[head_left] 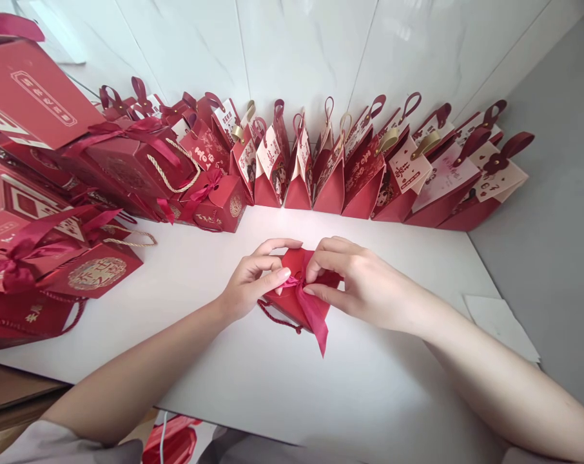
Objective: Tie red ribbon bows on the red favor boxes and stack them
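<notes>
The small red box [288, 307] sat on the white table [272, 380], between the person's two hands. Its pink ribbon [314, 317] was gathered on top, one tail hanging loose over the near side. No full bow showed there; whether a knot lay beneath the fingers could not be told. The left hand [253, 277] had its thumb and forefinger nearly closed on the ribbon, another finger reaching over the box. The right hand [364, 280] pinched the ribbon close by, its fingers curled. A dark red cord [276, 317] looped at the near edge. Beyond, a boxed gift [231, 203] already wore a finished bow [209, 187], beside a row of handled bags [329, 193] along the wall [301, 51].
</notes>
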`<act>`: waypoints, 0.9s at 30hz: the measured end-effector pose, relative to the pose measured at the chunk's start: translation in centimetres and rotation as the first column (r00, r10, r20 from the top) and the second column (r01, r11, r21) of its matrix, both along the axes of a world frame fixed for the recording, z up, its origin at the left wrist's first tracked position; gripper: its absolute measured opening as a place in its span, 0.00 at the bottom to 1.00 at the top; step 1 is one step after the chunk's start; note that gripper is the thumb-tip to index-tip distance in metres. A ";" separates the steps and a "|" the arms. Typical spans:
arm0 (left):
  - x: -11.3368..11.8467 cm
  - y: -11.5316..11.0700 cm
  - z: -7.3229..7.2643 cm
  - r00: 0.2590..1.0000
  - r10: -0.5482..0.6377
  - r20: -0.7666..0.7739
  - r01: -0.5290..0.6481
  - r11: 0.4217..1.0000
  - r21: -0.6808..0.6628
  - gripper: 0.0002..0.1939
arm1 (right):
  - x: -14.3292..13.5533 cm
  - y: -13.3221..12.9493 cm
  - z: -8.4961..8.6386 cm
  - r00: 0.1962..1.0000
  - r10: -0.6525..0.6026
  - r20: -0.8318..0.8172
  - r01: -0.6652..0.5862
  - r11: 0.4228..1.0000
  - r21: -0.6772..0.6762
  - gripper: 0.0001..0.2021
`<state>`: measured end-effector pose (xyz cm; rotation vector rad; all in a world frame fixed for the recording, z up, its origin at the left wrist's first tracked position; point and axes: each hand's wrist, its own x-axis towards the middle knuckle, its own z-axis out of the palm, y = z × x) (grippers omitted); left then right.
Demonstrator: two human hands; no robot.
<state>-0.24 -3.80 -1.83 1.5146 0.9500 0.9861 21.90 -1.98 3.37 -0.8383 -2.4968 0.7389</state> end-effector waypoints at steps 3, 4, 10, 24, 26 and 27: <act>0.0 0.1 0.0 1.000 0.000 -0.001 0.000 1.000 -0.004 0.21 | -0.1 0.2 -0.2 0.999 0.039 -0.003 -0.038 0.998 0.052 0.02; 0.0 0.1 0.0 1.000 0.000 0.008 0.000 1.000 -0.016 0.21 | -0.1 0.2 -0.3 0.997 0.073 0.006 -0.073 0.992 0.104 0.03; 0.0 0.2 0.1 0.994 0.068 0.082 -0.058 0.991 -0.119 0.20 | 0.3 0.8 -0.5 0.978 0.165 0.126 -0.205 0.862 0.463 0.11; -0.5 0.3 0.0 0.997 -0.071 0.015 0.071 0.997 -0.018 0.19 | 3.4 1.0 2.8 0.952 0.292 0.092 -0.278 0.950 -0.138 0.06; -0.6 0.4 0.0 0.998 -0.060 -0.025 0.060 0.998 -0.002 0.19 | 3.7 1.3 2.6 0.984 0.135 0.117 -0.120 0.984 -0.131 0.09; -0.6 0.4 0.1 0.997 -0.053 -0.048 0.053 0.999 0.005 0.19 | 3.7 1.5 2.4 0.989 0.069 0.127 -0.054 0.992 -0.118 0.09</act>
